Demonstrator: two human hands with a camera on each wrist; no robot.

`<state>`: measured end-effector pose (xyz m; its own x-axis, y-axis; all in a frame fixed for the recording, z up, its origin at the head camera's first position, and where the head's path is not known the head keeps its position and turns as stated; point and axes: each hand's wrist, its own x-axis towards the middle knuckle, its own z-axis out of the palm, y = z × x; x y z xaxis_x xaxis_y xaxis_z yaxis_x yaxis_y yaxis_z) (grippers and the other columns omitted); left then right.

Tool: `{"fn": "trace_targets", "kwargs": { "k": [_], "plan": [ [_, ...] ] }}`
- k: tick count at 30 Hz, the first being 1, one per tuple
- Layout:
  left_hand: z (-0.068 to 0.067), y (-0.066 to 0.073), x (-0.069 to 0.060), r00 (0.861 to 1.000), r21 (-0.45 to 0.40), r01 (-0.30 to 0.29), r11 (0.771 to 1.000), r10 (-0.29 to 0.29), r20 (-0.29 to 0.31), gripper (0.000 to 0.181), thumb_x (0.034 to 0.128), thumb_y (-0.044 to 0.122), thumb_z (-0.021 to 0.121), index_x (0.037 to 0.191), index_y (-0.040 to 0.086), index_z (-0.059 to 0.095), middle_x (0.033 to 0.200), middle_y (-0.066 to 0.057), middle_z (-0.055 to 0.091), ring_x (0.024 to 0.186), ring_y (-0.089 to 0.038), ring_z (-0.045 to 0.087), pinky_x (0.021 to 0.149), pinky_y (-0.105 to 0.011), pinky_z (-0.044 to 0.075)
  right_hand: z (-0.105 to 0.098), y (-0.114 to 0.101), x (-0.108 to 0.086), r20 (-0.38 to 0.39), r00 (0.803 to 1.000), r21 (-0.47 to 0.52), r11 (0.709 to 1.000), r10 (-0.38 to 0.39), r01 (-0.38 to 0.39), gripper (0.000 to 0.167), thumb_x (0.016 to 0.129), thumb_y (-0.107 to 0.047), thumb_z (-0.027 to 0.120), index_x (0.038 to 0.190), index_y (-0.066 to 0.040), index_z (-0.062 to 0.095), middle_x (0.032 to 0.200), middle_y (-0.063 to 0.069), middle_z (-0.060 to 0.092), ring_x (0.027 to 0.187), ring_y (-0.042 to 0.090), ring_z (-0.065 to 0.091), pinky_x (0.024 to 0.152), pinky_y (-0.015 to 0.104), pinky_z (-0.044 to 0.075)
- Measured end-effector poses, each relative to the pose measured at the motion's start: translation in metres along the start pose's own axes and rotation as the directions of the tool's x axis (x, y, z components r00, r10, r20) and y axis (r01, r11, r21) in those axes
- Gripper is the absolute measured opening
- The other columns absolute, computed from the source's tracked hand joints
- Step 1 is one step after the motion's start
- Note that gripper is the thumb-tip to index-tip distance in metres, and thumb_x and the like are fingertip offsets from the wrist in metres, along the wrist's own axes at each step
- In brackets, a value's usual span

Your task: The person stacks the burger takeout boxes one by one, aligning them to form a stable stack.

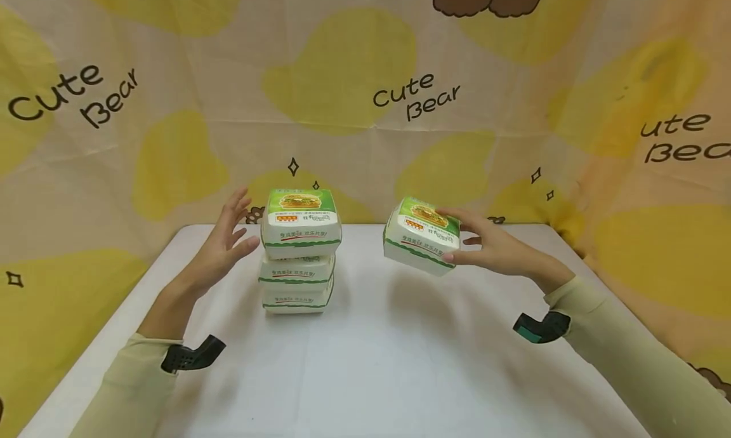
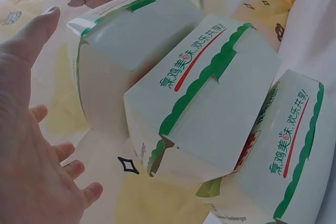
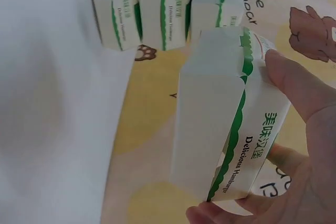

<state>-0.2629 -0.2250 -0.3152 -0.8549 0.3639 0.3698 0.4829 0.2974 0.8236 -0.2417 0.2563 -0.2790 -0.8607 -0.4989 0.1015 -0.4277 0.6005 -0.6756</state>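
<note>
Three white-and-green paper hamburger boxes stand stacked left of the middle: a top box (image 1: 301, 225), a middle box (image 1: 294, 274) and a bottom box (image 1: 297, 301). To the left of the top one is my left hand (image 1: 212, 252), fingers spread and apart from it; the left wrist view shows a gap between hand (image 2: 37, 145) and top box (image 2: 131, 61). My right hand (image 1: 499, 244) grips another hamburger box (image 1: 419, 238) by its right side, tilted and above the table. In the right wrist view, thumb and fingers hold this box (image 3: 210, 124) from opposite edges.
A white-covered table (image 1: 365, 374) lies beneath the boxes. Behind it hangs a yellow-patterned cloth (image 1: 342, 70) with "Cute Bear" lettering, continuing along both sides. Black devices sit on the left wrist (image 1: 191, 355) and the right wrist (image 1: 542, 327).
</note>
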Motion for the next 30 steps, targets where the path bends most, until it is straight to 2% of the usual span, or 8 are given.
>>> {"fn": "trace_targets", "kwargs": {
  "k": [2,5,7,9,14,19,25,30],
  "plan": [
    [0.003,0.0,0.001,1.0,-0.009,-0.001,1.0,0.001,0.002,0.092,0.0965,0.027,0.064,0.163,0.032,0.0,0.17,-0.015,0.001,0.157,-0.042,-0.001,0.121,-0.072,0.007,-0.007,-0.009,0.004,0.004,1.0,0.038,0.999,-0.012,0.011,0.081,0.095,-0.021,0.07,0.161,-0.018,0.023,0.159,0.018,0.032,0.14,0.049,0.041,0.107,0.06,0.046],
    [0.008,-0.001,0.004,1.0,-0.011,0.004,1.0,-0.004,0.012,0.099,0.0934,0.028,0.069,0.162,0.034,-0.003,0.171,-0.014,-0.002,0.157,-0.042,-0.003,0.121,-0.072,0.005,-0.016,-0.021,0.011,0.003,1.0,0.117,0.993,-0.029,0.028,0.081,0.095,-0.014,0.067,0.162,-0.019,0.021,0.155,0.019,0.036,0.132,0.049,0.05,0.099,0.048,0.053],
    [0.011,-0.003,0.006,1.0,-0.011,0.012,1.0,-0.012,0.021,0.104,0.0912,0.028,0.071,0.162,0.036,-0.005,0.171,-0.013,-0.004,0.158,-0.042,-0.004,0.122,-0.07,0.004,-0.02,-0.029,0.016,0.0,0.999,0.153,0.987,-0.045,0.045,0.08,0.095,-0.012,0.066,0.162,-0.019,0.021,0.155,0.018,0.036,0.127,0.049,0.054,0.093,0.04,0.055],
    [0.014,-0.007,0.007,0.999,-0.004,0.019,1.0,-0.019,0.036,0.109,0.0894,0.026,0.073,0.161,0.036,-0.009,0.171,-0.013,-0.004,0.158,-0.04,-0.004,0.123,-0.069,0.003,-0.023,-0.036,0.023,-0.007,0.998,0.157,0.986,-0.06,0.061,0.08,0.095,-0.015,0.067,0.162,-0.02,0.021,0.156,0.016,0.035,0.128,0.046,0.054,0.093,0.037,0.055],
    [0.02,-0.017,0.008,0.997,-0.041,0.027,0.999,-0.024,0.073,0.116,0.087,0.025,0.075,0.16,0.038,-0.014,0.171,-0.011,-0.005,0.159,-0.035,-0.007,0.124,-0.067,0.002,-0.022,-0.054,0.039,-0.008,0.996,0.143,0.986,-0.089,0.089,0.082,0.093,-0.021,0.07,0.161,-0.022,0.024,0.157,0.01,0.036,0.131,0.042,0.053,0.096,0.042,0.056],
    [0.022,-0.023,0.009,0.996,-0.074,0.03,0.997,-0.023,0.086,0.116,0.0871,0.026,0.075,0.159,0.04,-0.015,0.171,-0.01,-0.003,0.158,-0.037,-0.006,0.122,-0.071,0.002,-0.019,-0.072,0.054,0.006,0.994,0.158,0.982,-0.105,0.103,0.084,0.091,-0.023,0.072,0.161,-0.024,0.025,0.153,0.011,0.041,0.128,0.041,0.057,0.096,0.044,0.057],
    [0.026,-0.025,0.01,0.997,-0.082,0.036,0.996,-0.03,0.078,0.113,0.0893,0.022,0.072,0.159,0.041,-0.015,0.17,-0.012,-0.001,0.158,-0.042,-0.002,0.121,-0.073,0.004,-0.013,-0.093,0.075,0.002,0.993,0.155,0.981,-0.116,0.114,0.083,0.091,-0.023,0.074,0.159,-0.029,0.029,0.15,0.006,0.045,0.131,0.035,0.056,0.102,0.046,0.054],
    [0.028,-0.025,0.01,0.998,-0.089,0.041,0.995,-0.036,0.059,0.112,0.0893,0.023,0.072,0.159,0.04,-0.014,0.169,-0.015,0.001,0.156,-0.045,0.002,0.121,-0.073,0.005,-0.003,-0.103,0.095,0.017,0.987,0.135,0.979,-0.158,0.154,0.08,0.09,-0.024,0.074,0.158,-0.027,0.031,0.152,0.0,0.043,0.136,0.031,0.049,0.106,0.045,0.051]
  ]
}}
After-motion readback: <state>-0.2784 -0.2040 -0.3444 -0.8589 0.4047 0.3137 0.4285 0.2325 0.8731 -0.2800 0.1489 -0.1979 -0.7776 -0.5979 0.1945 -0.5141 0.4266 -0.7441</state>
